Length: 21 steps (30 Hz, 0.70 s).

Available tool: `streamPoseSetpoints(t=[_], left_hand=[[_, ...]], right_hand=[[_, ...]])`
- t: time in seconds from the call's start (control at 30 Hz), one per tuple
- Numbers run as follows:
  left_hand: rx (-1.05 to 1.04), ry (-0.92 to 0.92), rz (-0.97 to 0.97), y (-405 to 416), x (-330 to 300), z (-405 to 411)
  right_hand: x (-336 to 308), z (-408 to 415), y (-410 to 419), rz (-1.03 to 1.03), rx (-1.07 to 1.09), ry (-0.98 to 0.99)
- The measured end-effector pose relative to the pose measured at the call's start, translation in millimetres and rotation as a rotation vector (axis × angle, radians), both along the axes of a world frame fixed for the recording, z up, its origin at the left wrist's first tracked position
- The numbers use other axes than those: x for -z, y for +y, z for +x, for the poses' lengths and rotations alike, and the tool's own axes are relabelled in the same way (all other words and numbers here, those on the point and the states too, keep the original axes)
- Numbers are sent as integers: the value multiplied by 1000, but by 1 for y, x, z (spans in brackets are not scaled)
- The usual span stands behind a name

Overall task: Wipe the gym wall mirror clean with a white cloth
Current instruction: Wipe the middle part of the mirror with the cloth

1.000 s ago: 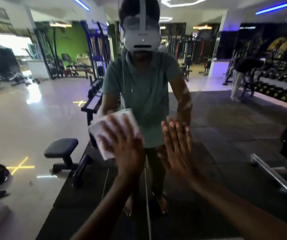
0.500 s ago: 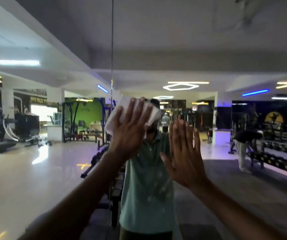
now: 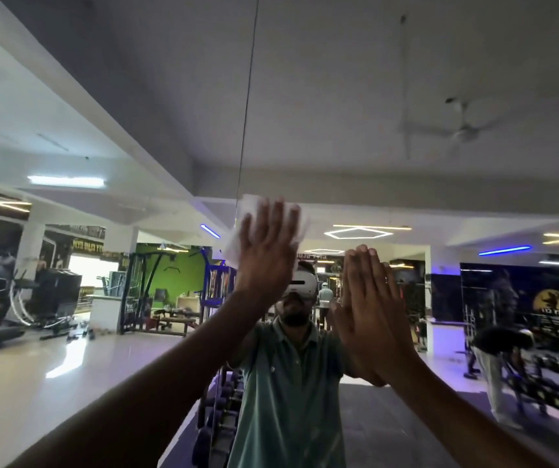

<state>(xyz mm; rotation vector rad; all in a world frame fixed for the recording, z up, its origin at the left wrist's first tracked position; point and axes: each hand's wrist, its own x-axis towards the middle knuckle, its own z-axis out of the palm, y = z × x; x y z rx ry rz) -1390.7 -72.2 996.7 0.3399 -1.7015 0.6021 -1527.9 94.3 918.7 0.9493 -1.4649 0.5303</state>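
Here, I press my left hand (image 3: pixel 266 255) flat, fingers spread and straight, against the folded white cloth (image 3: pixel 237 246), pinning it to the large frameless gym wall mirror (image 3: pixel 338 113). The cloth sits just right of the thin vertical mirror seam (image 3: pixel 246 130), at the height where that seam crosses the reflected ceiling beam. Only its upper and left edges show past my fingers; the rest is hidden under the palm. My right hand (image 3: pixel 367 312) lies further right of the seam and a little lower, fingers straight and pressed together, palm towards the glass; it holds nothing, and I judge it a brace, though actual contact cannot be confirmed.

To do this stroke well, I would keep the whole palm loading the cloth evenly, sweep in overlapping bands away from the seam, and refold once a face looks soiled, since a dirty face probably smears rather than lifts.

The cloth looks thin, soft and blurred at the edge, folded into a pad slightly wider than my hand. The mirror surface reads dim and slightly hazy; faint specks show low down, right of the seam, over the reflected green shirt (image 3: pixel 288 400).
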Motion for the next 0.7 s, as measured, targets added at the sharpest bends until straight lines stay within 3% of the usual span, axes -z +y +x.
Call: streamPoseSetpoints(t=[0.1,0.23,0.3,0.37,0.43,0.53,0.63,0.7], left_hand=[[-6,-173,-245,-10,-17,4],[23,47,22,-12,-35,23],[81,-15,62,1,-32,13],[278,-110,35,17,-32,10],[613,-42,139,33,-40,28],[875,77,369,43,-56,59],[1115,58,719,47,-69,76],[1228,9,870,50,-68,81]], right_hand=[[0,-1,6,17,31,38],[-1,1,3,-12,13,39],[-5,6,-1,-73,-12,52],[-14,16,0,-189,-131,72],[-27,35,8,-302,-284,38],[-54,68,23,-375,-395,-193],[-78,91,30,-335,-596,-502],[-88,105,33,-308,-842,-742]])
